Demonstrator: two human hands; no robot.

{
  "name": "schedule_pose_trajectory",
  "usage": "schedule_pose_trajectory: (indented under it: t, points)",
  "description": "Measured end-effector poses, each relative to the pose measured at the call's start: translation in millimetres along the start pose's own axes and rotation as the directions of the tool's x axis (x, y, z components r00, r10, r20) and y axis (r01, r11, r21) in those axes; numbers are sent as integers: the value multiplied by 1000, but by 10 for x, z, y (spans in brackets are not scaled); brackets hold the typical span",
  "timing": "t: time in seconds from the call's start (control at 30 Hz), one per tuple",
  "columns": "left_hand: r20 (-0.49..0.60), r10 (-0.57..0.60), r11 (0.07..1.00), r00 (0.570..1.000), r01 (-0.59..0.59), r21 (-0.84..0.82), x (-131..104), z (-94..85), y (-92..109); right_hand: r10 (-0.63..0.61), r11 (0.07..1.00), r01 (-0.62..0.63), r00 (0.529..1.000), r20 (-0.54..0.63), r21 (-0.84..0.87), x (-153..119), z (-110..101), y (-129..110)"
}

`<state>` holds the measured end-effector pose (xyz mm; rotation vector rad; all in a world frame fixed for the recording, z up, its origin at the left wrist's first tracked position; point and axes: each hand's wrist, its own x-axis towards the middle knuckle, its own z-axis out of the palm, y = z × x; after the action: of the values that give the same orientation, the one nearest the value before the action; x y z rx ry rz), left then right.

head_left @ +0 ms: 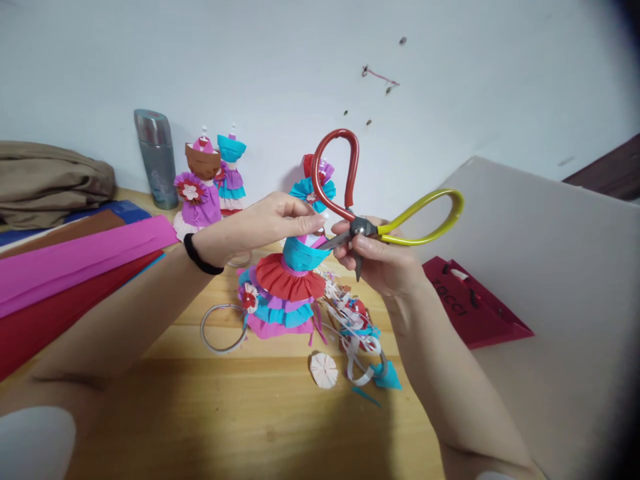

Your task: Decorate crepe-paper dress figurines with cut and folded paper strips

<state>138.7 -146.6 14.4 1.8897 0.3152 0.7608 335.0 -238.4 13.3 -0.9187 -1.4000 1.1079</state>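
Observation:
A small dress form in a layered paper dress (290, 287), with a blue top, red frill and pink and blue tiers, stands on the wooden table. My left hand (285, 220) is closed at its top, fingers pinched at the neck; what they grip is too small to tell. My right hand (383, 257) holds scissors (361, 228) near their pivot, with the blades spread. One blade tip reaches the edge of the blue top. The red and yellow handles point up and to the right, with no fingers through them.
Paper scraps (355, 320), a pale rosette (324, 370) and a metal ring (223, 328) lie around the dress. Behind stand other dressed forms (203, 180) and a flask (156, 160). Folded paper (85, 267) is left; a red bag (470, 307) is right.

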Motion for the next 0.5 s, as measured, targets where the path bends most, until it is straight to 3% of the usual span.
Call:
schedule_pose_trajectory:
  t: [0.1, 0.33, 0.5]
  points:
    - [107, 0, 998, 994, 6, -59, 16, -9, -19, 3, 1000, -3, 1000, 7, -19, -2, 35, -6]
    - [87, -19, 998, 996, 24, -58, 9, -6, 20, -16, 999, 16, 1000, -13, -38, -9, 65, -27]
    - [130, 29, 989, 991, -10, -147, 10, -2, 29, 7, 998, -7, 1000, -1, -68, 1, 80, -47]
